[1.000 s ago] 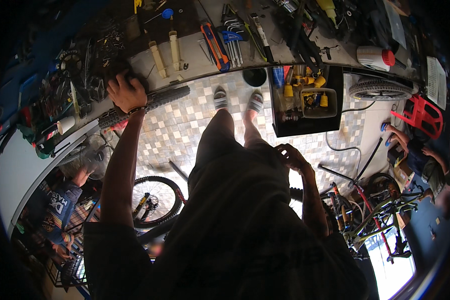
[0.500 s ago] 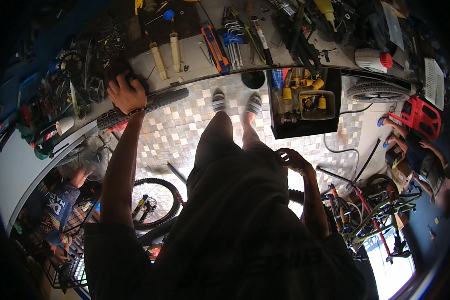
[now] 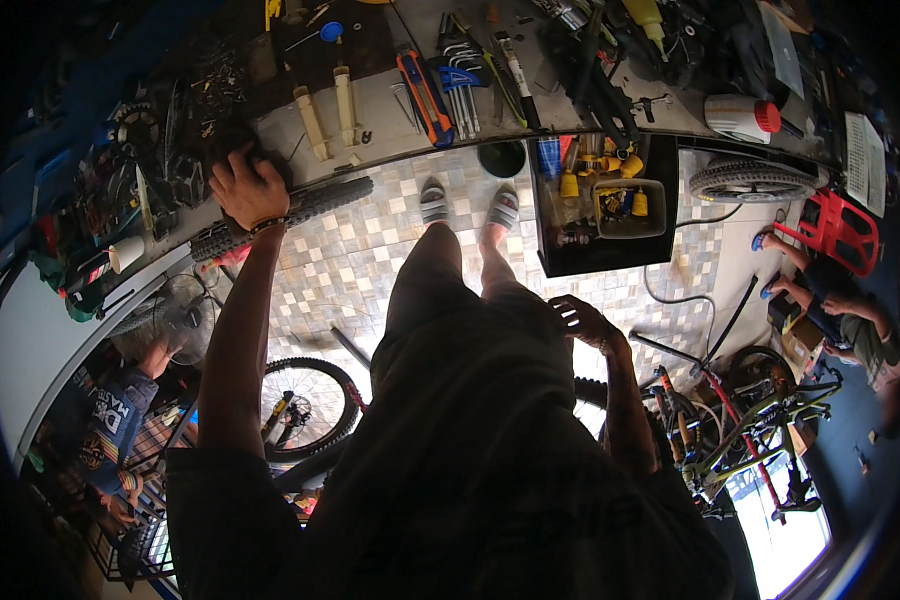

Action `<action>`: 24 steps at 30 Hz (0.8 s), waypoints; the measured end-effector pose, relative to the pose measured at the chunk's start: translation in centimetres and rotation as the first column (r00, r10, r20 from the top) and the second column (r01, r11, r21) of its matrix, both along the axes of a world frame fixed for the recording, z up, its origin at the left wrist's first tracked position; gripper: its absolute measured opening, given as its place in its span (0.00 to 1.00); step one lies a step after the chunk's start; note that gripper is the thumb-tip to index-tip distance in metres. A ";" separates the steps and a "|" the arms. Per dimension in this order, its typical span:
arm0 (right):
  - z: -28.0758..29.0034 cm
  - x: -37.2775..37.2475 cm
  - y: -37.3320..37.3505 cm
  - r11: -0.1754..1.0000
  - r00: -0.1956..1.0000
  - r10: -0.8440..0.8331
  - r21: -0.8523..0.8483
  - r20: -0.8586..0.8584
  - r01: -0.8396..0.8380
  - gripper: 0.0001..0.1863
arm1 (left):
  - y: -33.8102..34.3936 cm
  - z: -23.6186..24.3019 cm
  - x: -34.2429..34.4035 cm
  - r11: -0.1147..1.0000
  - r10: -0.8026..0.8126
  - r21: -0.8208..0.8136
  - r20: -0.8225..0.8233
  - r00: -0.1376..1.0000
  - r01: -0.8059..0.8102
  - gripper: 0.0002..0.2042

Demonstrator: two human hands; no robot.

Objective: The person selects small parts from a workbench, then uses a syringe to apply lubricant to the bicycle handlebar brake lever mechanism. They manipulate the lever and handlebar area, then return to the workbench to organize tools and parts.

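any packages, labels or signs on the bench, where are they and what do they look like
White plastic bottle with red cap: lying on its side, right end of the workbench.
White printed sheet: far right edge, rectangular, dark print.
White tube with red band: bench's left end, beyond the left hand.

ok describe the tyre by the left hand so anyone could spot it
Start at the long grey workbench running across the top. Along its front edge, just below the left hand, lies a black knobby bicycle tyre, flattened lengthwise. Unlike the mounted wheel down on the floor, it has no rim.
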State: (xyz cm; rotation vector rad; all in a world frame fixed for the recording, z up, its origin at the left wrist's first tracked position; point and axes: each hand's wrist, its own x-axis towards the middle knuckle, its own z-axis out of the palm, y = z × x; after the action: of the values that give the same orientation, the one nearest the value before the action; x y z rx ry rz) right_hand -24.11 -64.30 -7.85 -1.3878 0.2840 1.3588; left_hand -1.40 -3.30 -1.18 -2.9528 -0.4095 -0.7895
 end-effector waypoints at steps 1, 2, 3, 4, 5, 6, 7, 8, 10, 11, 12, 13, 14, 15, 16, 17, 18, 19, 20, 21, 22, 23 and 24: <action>-0.2 -0.1 0.0 1.000 1.000 0.002 0.005 -0.003 -0.002 0.34 | 0.0 0.0 0.0 1.000 0.003 -0.005 -0.001 1.000 -0.003 0.16; -0.3 -0.1 -0.1 1.000 1.000 0.004 0.009 -0.007 -0.004 0.34 | 0.0 0.0 0.0 1.000 0.002 -0.006 -0.001 1.000 -0.002 0.16; -0.4 -0.2 -0.1 1.000 1.000 0.005 0.013 -0.009 -0.004 0.34 | -0.1 0.0 0.0 1.000 -0.001 -0.008 0.000 1.000 0.001 0.16; -0.5 -0.2 -0.1 1.000 1.000 0.001 0.005 -0.018 -0.001 0.34 | -0.1 0.0 0.0 1.000 -0.004 -0.010 0.001 1.000 0.004 0.16; -0.6 -0.4 -0.1 1.000 1.000 -0.003 -0.004 -0.026 0.003 0.34 | -0.1 0.0 0.0 1.000 -0.005 -0.005 0.002 1.000 0.005 0.16; -0.4 -0.1 0.1 1.000 0.999 -0.004 -0.011 -0.034 0.004 0.34 | -0.1 0.0 -0.1 1.000 -0.004 0.001 0.004 1.000 0.004 0.16; -0.4 0.0 0.4 0.994 0.999 0.016 -0.109 -0.028 -0.019 0.34 | -0.1 0.0 -0.3 1.000 -0.002 0.008 0.005 1.000 0.002 0.16; -0.4 0.2 0.9 0.978 0.999 0.038 -0.206 -0.024 -0.042 0.33 | -0.1 -0.1 -0.3 1.000 -0.007 0.005 0.004 1.000 0.007 0.16; -0.1 0.5 2.0 0.947 0.995 0.065 -0.319 0.076 -0.037 0.32 | 0.0 0.2 -0.3 1.000 -0.003 0.002 0.013 1.000 0.003 0.16; 0.2 0.5 2.6 0.943 0.984 0.066 -0.332 0.168 -0.006 0.32 | -0.3 0.1 -0.2 1.000 0.002 0.010 0.013 1.000 -0.003 0.16; 0.4 0.8 2.7 0.938 0.961 0.063 -0.344 0.269 0.035 0.31 | -0.5 -0.1 0.2 1.000 0.017 0.015 0.000 1.000 -0.017 0.17; 0.3 1.4 2.9 0.941 0.889 0.140 -0.337 0.435 0.017 0.29 | -0.5 -0.1 0.3 0.999 0.033 0.021 -0.013 0.999 -0.033 0.17; 0.1 1.9 3.5 0.921 0.899 0.139 -0.387 0.416 0.037 0.28 | -0.2 0.2 -0.1 0.999 0.044 0.012 -0.016 0.999 -0.044 0.16; 0.3 2.9 4.3 0.893 0.906 0.132 -0.445 0.403 0.069 0.27 | -0.2 0.3 0.1 0.999 0.042 -0.004 -0.007 0.999 -0.042 0.16; -0.1 3.6 4.5 0.895 0.862 0.159 -0.439 0.482 0.080 0.25 | -0.2 0.6 0.0 0.999 0.042 -0.019 -0.007 0.999 -0.042 0.16; -0.3 4.2 4.9 0.908 0.755 0.197 -0.406 0.626 0.100 0.23 | -0.1 0.9 -0.1 0.998 0.046 -0.032 -0.007 0.999 -0.046 0.16; -0.1 5.0 5.0 0.918 0.752 0.176 -0.381 0.635 0.107 0.23 | 0.2 0.9 -0.1 0.997 0.009 -0.077 -0.039 0.999 -0.012 0.16; -0.6 5.6 5.8 0.934 0.750 0.154 -0.342 0.643 0.102 0.22 | 1.1 1.4 -0.2 0.994 -0.019 -0.109 -0.072 0.997 0.011 0.17; -0.3 6.1 5.6 0.941 0.737 0.140 -0.320 0.661 0.108 0.22 | 2.1 1.9 -0.6 0.990 -0.044 -0.138 -0.103 0.994 0.029 0.17; -0.8 5.9 5.0 0.947 0.727 0.109 -0.292 0.678 0.131 0.22 | 1.1 3.9 -0.1 0.979 -0.062 -0.203 -0.168 0.984 0.027 0.18; -0.4 6.7 5.9 0.947 0.751 0.052 -0.271 0.659 0.173 0.21 | 1.8 5.2 -0.8 0.910 -0.162 -0.388 -0.011 0.987 0.145 0.16; 0.1 7.1 6.4 0.938 0.773 -0.005 -0.265 0.634 0.224 0.20 | 2.1 6.3 -1.7 0.811 -0.186 -0.540 0.126 0.974 0.225 0.15; -0.6 6.7 5.8 0.923 0.756 0.015 -0.300 0.655 0.241 0.20 | 1.5 8.8 -2.3 0.786 -0.216 -0.538 0.224 0.950 0.305 0.12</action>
State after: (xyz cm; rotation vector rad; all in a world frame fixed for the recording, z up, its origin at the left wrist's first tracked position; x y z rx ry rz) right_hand -17.45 -58.54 -8.46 -2.0363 0.1532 0.6582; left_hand -3.75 -1.78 7.63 -3.5812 -0.2782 -1.0948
